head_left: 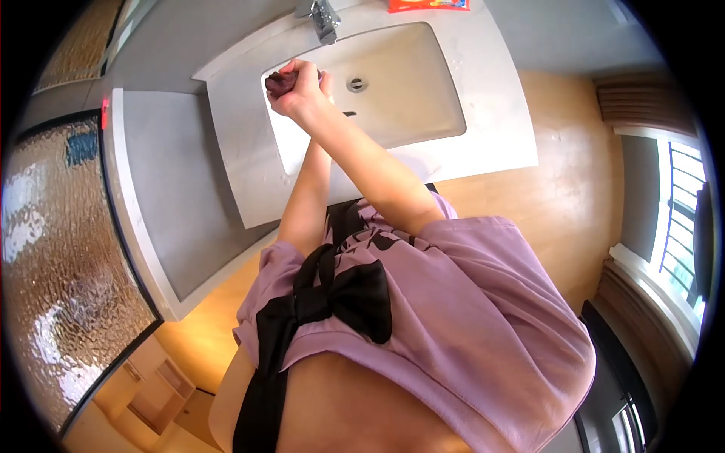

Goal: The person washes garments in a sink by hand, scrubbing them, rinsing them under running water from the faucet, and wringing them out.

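A bunched, dark brown cloth (pixel 280 84) sticks out of my right hand (pixel 303 90), whose fingers are wrapped round it. Just behind, my left hand (pixel 327 84) is mostly covered by the right hand and forearm; the part that shows is closed against the same bundle. Both hands are together above the left side of the white sink basin (pixel 423 83), with the right forearm crossing over the left. A small dark shape (pixel 349 114) shows beside the right wrist, too small to name.
A chrome faucet (pixel 325 21) rises at the back of the basin, in front of my hands. The drain (pixel 356 84) lies to their right. At the counter's (pixel 495 98) back edge rests a red and orange packet (pixel 429 5). A textured glass panel (pixel 72 279) stands at left.
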The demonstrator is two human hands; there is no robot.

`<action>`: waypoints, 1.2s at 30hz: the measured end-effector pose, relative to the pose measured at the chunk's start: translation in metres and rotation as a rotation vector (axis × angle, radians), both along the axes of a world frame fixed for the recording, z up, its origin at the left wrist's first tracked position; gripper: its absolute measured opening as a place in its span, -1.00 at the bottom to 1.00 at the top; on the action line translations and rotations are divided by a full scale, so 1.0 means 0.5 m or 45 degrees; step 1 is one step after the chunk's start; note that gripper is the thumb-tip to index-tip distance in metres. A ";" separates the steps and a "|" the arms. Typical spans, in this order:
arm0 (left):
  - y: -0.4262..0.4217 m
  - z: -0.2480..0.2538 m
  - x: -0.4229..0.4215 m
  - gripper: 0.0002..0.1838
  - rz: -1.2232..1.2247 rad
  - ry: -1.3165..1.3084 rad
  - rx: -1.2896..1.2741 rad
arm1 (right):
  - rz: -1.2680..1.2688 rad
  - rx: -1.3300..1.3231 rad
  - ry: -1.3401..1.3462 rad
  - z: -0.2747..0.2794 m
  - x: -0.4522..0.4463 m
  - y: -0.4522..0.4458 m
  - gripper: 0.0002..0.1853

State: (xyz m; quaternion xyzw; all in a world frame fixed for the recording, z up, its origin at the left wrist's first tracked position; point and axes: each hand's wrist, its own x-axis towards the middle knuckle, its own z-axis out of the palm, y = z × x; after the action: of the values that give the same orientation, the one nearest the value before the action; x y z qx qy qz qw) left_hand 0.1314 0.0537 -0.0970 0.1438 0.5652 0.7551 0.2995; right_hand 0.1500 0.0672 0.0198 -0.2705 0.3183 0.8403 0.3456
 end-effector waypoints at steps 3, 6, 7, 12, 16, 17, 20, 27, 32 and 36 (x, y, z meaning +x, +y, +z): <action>0.013 -0.087 -0.056 -0.93 -0.104 -0.417 0.435 | 0.347 0.186 0.058 -0.067 0.029 0.035 -0.71; -0.069 -0.019 -0.116 -0.70 -0.654 0.834 -0.235 | 0.948 0.632 0.015 -0.136 0.114 0.050 -0.85; -0.087 0.008 -0.127 -0.67 -0.738 1.025 -0.375 | 1.178 0.674 -0.168 -0.126 0.155 0.050 -0.75; -0.170 0.023 -0.200 -0.54 -0.872 1.208 -0.679 | 1.203 1.816 -1.512 -0.171 0.211 0.124 -0.59; -0.241 0.037 -0.227 -0.49 -0.792 1.016 -0.742 | 0.847 1.824 -1.232 -0.058 0.166 0.203 -0.61; -0.256 0.038 -0.237 -0.47 -0.770 0.964 -0.719 | 0.762 1.777 -1.222 -0.064 0.144 0.225 -0.70; -0.300 0.038 -0.261 -0.44 -0.732 0.899 -0.687 | 0.784 1.764 -1.176 -0.101 0.101 0.287 -0.74; -0.370 -0.002 -0.295 -0.47 -0.206 0.459 -0.546 | 0.687 1.315 -0.943 -0.085 0.044 0.330 -0.78; -0.389 0.011 -0.307 -0.48 -0.078 0.306 -0.557 | 0.691 1.217 -0.778 -0.111 0.040 0.378 -0.76; -0.396 0.005 -0.311 -0.49 -0.012 0.156 -0.603 | 0.742 1.330 -0.843 -0.054 0.047 0.376 -0.62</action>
State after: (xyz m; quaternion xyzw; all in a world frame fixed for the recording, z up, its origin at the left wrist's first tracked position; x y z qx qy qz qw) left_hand -0.0239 -0.1445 -0.0946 0.1176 0.7429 0.5900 0.2936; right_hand 0.1736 0.2554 -0.0071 -0.3857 -0.3371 0.8154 0.2697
